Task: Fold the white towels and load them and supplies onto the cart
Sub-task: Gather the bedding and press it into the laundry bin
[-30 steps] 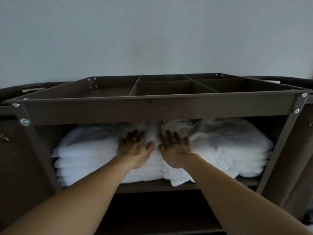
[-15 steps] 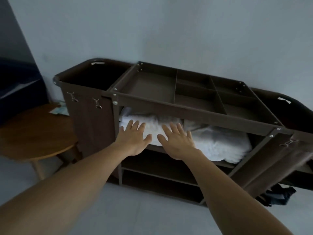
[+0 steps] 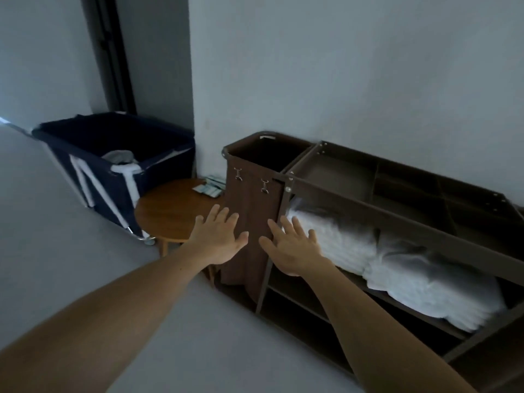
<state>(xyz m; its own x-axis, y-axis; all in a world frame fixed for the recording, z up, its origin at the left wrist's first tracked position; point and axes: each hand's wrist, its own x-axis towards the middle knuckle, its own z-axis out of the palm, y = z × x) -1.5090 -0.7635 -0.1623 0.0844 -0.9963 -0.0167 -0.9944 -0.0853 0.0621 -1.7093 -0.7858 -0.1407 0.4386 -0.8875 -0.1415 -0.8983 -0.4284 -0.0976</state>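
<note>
A brown housekeeping cart [image 3: 334, 191] stands against the wall at the right. Two stacks of folded white towels [image 3: 397, 262] lie side by side on its upper shelf. Its divided top tray [image 3: 337, 177] holds nothing that I can see. My left hand [image 3: 218, 236] hovers with fingers spread, in front of the cart's brown fabric bag [image 3: 252, 199]. My right hand [image 3: 292, 248] is likewise spread and empty, just left of the towels. Small supply packets [image 3: 208, 188] lie on a round wooden table [image 3: 170, 214] left of the cart.
A navy fabric laundry bin [image 3: 113, 154] on a white frame stands at the back left, with grey cloth inside. A dark door frame [image 3: 113, 55] rises behind it. The cart's lower shelves [image 3: 297, 302] are dark. Grey floor [image 3: 56, 251] spreads at the left.
Both hands have lifted off the towel stacks and drawn back out of the shelf, fingers spread. The view has swung left, bringing the round table and the navy bin into sight.
</note>
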